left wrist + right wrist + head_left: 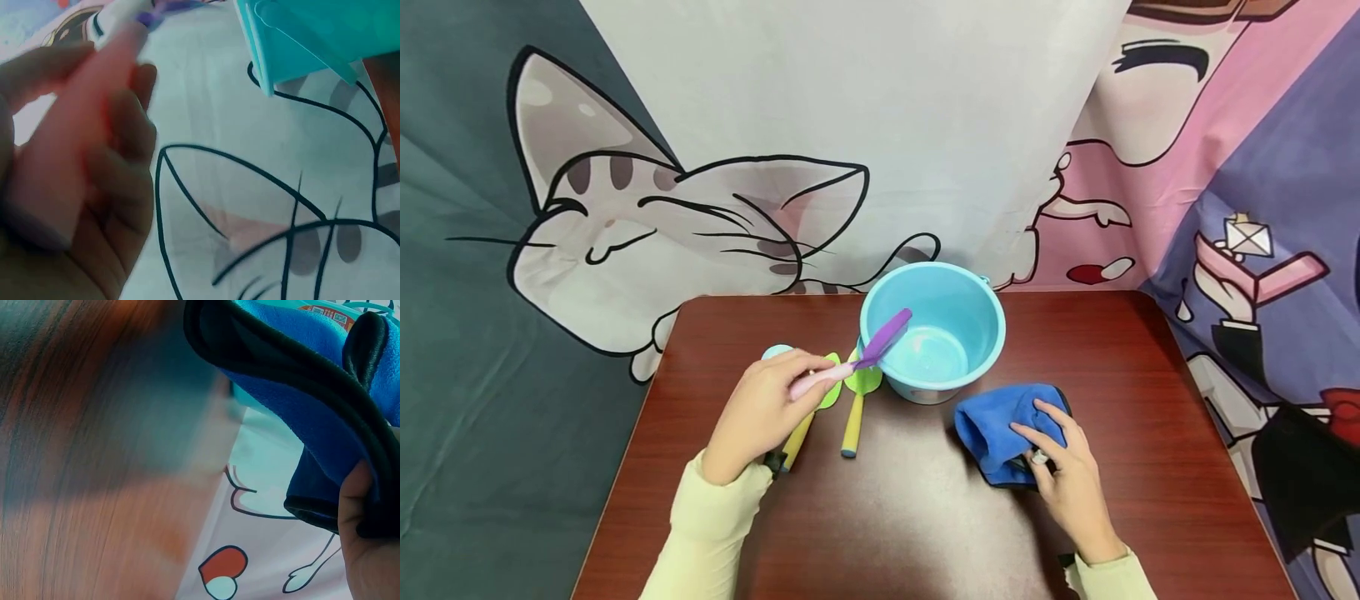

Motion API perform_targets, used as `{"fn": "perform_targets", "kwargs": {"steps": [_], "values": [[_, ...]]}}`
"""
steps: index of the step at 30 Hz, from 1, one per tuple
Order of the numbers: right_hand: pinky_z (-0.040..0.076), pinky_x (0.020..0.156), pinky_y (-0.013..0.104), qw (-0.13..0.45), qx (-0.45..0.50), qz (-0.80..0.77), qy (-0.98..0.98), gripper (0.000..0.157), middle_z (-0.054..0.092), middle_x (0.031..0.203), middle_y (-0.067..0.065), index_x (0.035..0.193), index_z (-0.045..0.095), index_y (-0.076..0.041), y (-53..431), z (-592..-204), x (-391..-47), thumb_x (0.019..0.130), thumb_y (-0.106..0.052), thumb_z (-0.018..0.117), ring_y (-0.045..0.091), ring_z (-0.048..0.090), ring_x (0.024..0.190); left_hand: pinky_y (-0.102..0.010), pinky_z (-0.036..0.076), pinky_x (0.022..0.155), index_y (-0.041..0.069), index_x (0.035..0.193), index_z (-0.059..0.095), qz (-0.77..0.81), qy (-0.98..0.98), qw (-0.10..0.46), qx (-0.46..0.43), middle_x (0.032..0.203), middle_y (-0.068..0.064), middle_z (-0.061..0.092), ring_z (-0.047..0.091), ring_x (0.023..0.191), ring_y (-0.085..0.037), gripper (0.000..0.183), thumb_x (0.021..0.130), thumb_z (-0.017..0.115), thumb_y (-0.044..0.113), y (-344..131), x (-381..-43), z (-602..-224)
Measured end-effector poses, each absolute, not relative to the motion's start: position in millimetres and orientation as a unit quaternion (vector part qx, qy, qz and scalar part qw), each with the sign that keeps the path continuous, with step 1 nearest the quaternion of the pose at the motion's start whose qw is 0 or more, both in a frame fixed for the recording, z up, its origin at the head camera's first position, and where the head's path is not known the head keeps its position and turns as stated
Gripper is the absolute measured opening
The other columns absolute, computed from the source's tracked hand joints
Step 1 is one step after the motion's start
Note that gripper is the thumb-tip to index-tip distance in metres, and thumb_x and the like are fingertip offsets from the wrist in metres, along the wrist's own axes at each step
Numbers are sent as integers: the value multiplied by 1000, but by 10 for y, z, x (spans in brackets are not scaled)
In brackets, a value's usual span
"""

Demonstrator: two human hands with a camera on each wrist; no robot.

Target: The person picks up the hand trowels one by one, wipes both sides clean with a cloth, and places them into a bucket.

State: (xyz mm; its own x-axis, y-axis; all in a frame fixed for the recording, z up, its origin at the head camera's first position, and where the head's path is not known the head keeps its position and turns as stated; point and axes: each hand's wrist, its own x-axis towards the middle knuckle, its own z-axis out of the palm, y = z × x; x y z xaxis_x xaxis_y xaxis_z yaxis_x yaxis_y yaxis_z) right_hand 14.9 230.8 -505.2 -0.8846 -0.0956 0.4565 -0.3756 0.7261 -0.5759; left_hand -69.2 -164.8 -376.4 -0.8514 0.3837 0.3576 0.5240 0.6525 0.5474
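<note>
Bucket (958,296), one: light blue, upright on the one table (1120,367), towards its far edge. Its handle (306,40), one, lies against its side in the left wrist view.

Hands, two, both occupied. Left hand (767,412), one: left of the bucket and nearer the person, raised, fingers curled round the pink handle of a purple tool. Right hand (1071,475), one: right of the bucket and nearer the person, fingers bent and partly spread, thumb and fingers gripping a cloth.

Purple tool (870,357), one: purple blade, pink handle. The blade slants up across the bucket's left rim in the head view; whether it touches the rim cannot be told.

Cloth (996,425), one: blue with black edging, folded over on itself, in front of the bucket and to its right, near it.

Green tools, two, each with green head and yellow handle. First (857,408): just left of the bucket, lying on the table, handle towards the person. Second (830,396): farther left of the bucket, partly hidden by the left hand.

Pale blue piece (777,351), one: left of the bucket, beyond the left hand, which mostly hides it; kind not clear.

Sleeves (707,525), two: cream.

Backdrop (925,125), behind the bucket: printed cloth bearing one large cat face (625,242), to the bucket's left.
</note>
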Motion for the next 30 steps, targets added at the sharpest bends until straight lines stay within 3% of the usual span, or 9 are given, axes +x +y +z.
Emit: {"fn": "perform_targets", "kwargs": {"steps": [10, 16, 24, 30], "values": [[28, 100, 19, 209, 131, 351, -903, 41, 51, 144, 21, 115, 76, -10, 2321, -5091, 137, 79, 10, 73, 43, 45, 130, -34, 53, 69, 10, 92, 77, -264, -914, 168, -259, 86, 3, 69, 63, 76, -13, 22, 85, 82, 30, -1231, -1046, -3852], [31, 95, 19, 206, 128, 349, -905, 43, 51, 144, 19, 115, 76, -12, 2314, -5113, 137, 79, 12, 74, 41, 45, 131, -36, 53, 67, 9, 82, 72, -270, -913, 176, -250, 86, -1, 66, 63, 73, -16, 22, 81, 86, 25, -1048, -1164, -3956], [31, 93, 19, 218, 131, 347, -903, 47, 53, 142, 20, 114, 76, -11, 2312, -5148, 141, 75, 15, 75, 44, 47, 127, -36, 52, 65, 10, 83, 69, -248, -926, 142, -248, 87, -2, 61, 63, 74, -18, 20, 82, 85, 21, -885, -1286, -4066], [28, 100, 16, 207, 129, 352, -904, 44, 52, 143, 19, 114, 76, -12, 2314, -5140, 122, 77, 12, 75, 43, 46, 129, -36, 51, 69, 10, 87, 69, -217, -931, 101, -277, 91, -2, 62, 61, 81, -19, 8, 82, 70, 4, -800, -1357, -4076]]}}
